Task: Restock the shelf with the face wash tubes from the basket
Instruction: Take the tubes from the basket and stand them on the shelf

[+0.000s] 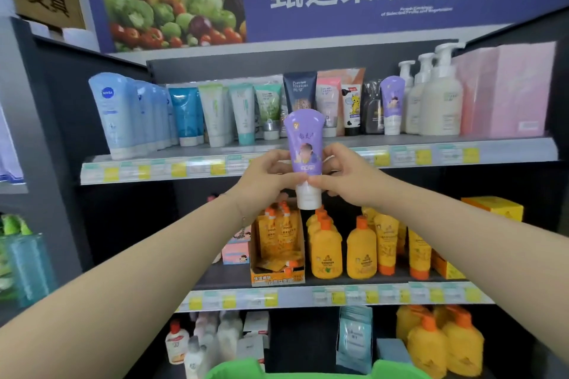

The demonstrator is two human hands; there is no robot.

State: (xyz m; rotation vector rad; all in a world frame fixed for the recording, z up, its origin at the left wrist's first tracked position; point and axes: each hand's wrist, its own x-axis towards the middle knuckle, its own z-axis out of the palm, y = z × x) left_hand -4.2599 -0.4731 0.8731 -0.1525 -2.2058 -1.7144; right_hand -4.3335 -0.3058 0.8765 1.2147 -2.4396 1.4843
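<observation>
Holds purple face wash tube low, left hand and right hand both curled round it, and could topple crowded upright tubes (matching tube stands rightward) on top shelf.

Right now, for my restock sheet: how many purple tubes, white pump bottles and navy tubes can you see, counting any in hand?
purple tube: 2, the held one and another standing on the upper shelf
white pump bottle: 3
navy tube: 1
Total: 6
</observation>
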